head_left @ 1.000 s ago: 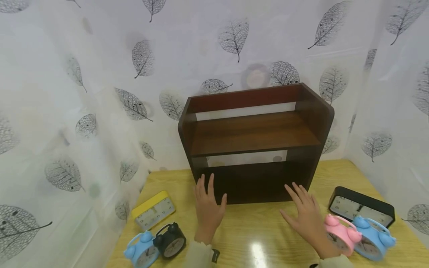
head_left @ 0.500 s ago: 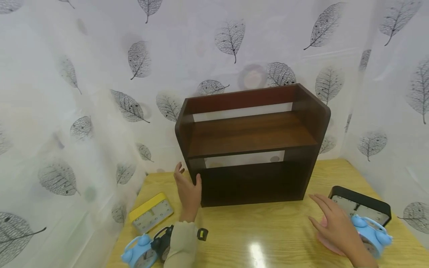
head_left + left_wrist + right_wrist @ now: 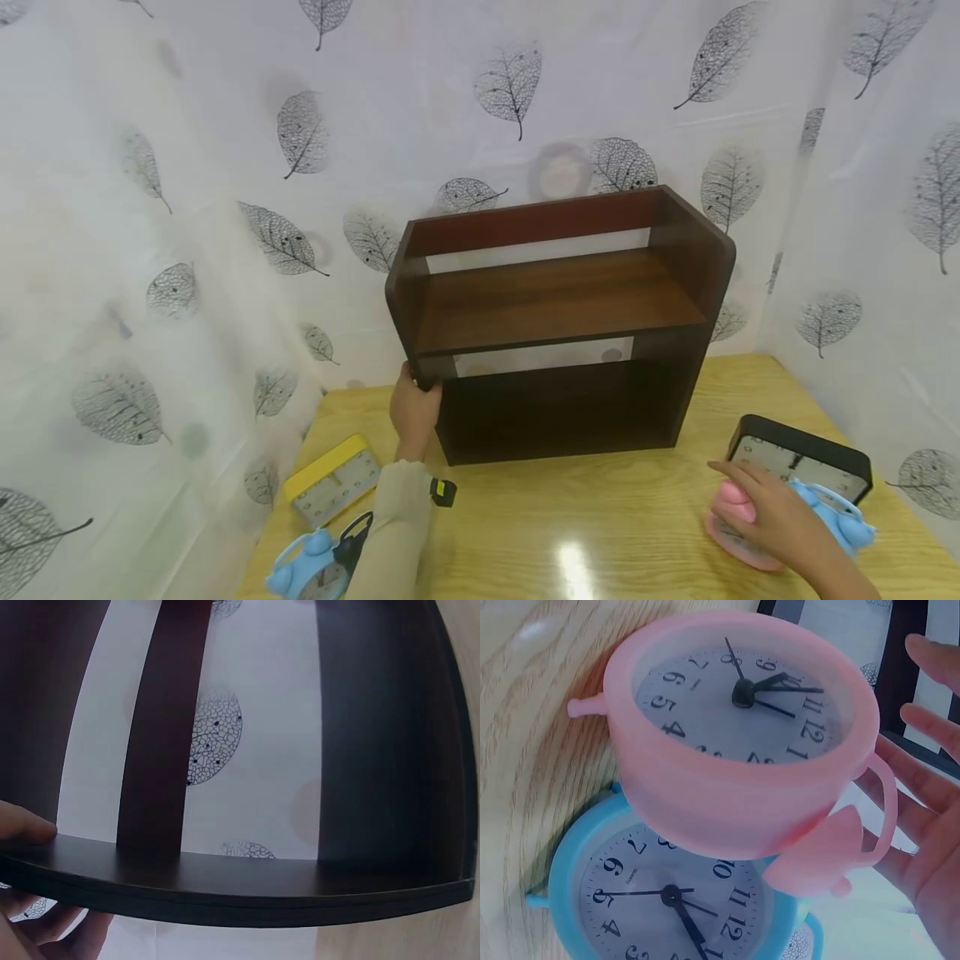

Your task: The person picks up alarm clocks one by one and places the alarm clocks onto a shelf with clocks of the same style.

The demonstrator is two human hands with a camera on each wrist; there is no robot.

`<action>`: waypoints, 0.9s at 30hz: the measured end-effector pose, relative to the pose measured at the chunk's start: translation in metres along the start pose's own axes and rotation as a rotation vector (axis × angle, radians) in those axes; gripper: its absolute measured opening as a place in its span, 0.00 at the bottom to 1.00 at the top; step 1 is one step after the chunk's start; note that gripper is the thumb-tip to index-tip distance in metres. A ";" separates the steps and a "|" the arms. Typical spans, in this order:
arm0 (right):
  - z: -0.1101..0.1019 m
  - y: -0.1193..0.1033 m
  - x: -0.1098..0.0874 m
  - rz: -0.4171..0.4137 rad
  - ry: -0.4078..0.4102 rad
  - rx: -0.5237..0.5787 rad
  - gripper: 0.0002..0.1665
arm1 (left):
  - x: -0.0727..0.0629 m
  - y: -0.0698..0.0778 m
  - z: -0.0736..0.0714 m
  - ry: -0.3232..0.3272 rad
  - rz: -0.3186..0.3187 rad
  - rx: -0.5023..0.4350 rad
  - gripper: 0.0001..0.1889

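Shelf: dark brown unit, upright on the wood-grain table, with its back toward a wall covering printed with leaf skeletons. A middle board separates the upper and lower compartments; wall covering shows through the gaps at the rear.

Left hand: closed on the front edge of the shelf's left side panel, just below the level of the middle board. In the left wrist view the thumb lies on the inner face and the fingers lie outside, with the panel between them. A light sleeve and a dark wristband are on this arm.

Right hand: fingers extended and spread, with no visible grip. It is positioned at the pink alarm clock, beside the handle. Contact with the clock cannot be determined.

Right side of table: a light blue alarm clock is located just beside the pink one. A black rectangular clock is positioned behind both.

Left side of table: a yellow rectangular clock is located behind a second blue clock and a black round clock. The sleeve partly hides the black round clock.
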State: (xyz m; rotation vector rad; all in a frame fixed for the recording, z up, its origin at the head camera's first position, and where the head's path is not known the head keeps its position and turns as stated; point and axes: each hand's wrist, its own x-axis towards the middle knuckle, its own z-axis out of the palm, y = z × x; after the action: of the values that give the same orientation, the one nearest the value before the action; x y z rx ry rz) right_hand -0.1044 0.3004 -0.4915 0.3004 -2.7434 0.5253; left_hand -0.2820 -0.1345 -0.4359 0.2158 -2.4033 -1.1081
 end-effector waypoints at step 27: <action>0.011 0.009 0.002 -0.023 -0.045 0.041 0.38 | -0.003 -0.007 0.012 0.019 0.040 -0.126 0.18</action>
State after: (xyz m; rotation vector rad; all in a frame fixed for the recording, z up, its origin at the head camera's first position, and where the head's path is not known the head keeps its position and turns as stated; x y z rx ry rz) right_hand -0.1116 0.3041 -0.5034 0.3577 -2.7722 0.5763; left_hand -0.2855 -0.1300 -0.4490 0.1350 -2.3009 -1.2287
